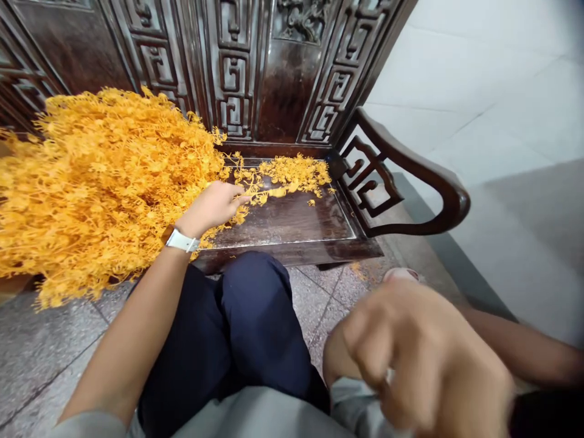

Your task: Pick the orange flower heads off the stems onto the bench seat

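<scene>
The left hand [218, 205] pinches a yellow sprig [277, 192] (likely light, flimsy, best held by its stem); the blurred right hand's [424, 353] grip I cannot tell

Your bare right hand [426, 359] is blurred, and you cannot tell what it holds. The left edge cuts off the feathery orange-yellow flower heap [118, 182], which hides part of the glossy dark-brown wooden table [292, 222]. Your bare left hand's [216, 204] grip is unclear.
</scene>
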`<state>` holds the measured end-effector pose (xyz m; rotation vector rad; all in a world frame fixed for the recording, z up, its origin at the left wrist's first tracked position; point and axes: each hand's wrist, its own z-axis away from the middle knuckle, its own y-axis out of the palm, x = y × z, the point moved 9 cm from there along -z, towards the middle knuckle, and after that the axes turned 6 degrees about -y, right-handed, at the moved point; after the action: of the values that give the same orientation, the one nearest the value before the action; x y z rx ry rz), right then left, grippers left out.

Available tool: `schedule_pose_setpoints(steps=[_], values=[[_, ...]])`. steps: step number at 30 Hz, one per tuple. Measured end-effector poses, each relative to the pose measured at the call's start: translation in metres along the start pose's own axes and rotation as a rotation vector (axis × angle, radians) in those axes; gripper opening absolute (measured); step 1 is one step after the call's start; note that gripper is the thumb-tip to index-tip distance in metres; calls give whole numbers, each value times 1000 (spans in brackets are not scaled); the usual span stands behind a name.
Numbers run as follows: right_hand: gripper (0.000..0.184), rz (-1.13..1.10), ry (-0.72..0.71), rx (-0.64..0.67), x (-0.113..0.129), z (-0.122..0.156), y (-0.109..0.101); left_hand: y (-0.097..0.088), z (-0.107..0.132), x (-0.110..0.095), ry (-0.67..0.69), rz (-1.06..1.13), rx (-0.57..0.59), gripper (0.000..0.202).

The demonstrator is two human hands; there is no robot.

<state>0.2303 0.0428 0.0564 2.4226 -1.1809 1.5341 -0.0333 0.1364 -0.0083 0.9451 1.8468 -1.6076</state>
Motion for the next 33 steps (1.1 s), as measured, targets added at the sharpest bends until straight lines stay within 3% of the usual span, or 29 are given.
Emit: schedule_pose_setpoints(steps=[2, 6, 9, 12, 14, 15, 18, 22, 24, 26, 28, 30, 33], values=[[49, -207, 105, -551, -44, -16, -45, 12, 4, -6, 16, -187, 65, 38], [37, -327, 176, -844, -95, -28, -35, 35, 9, -9, 5, -509, 198, 38], [26, -317, 264, -965, -111, -9, -11, 40, 10, -14, 20, -488, 227, 38], [34, 206, 317, -903, -101, 7, 0, 40, 9, -22, 63, -371, 224, 38], [51, 573, 335, -788, -96, 8, 6, 37, 8, -25, 73, -327, 204, 40], [49, 661, 340, -731, -98, 8, 9, 35, 7, -26, 76, -315, 190, 41], [26, 621, 338, -701, -112, 13, 10, 31, 7, -28, 84, -294, 163, 42], [30, 648, 295, -764, -114, 19, 7, 31, 7, -28, 92, -213, 199, 38], [19, 670, 255, -752, -109, 18, 9, 30, 6, -27, 103, -176, 206, 37], [21, 632, 225, -707, -100, 16, 14, 29, 6, -24, 105, -198, 195, 37], [24, 511, 200, -553, -88, 6, 26, 29, 7, -22, 101, -259, 169, 34], [24, 392, 133, -300, -67, -9, 48, 34, 9, -26, 133, -275, 177, 30], [24, 463, -14, -37, -18, -26, 70, 48, 12, -39, 226, -104, 289, 28]])
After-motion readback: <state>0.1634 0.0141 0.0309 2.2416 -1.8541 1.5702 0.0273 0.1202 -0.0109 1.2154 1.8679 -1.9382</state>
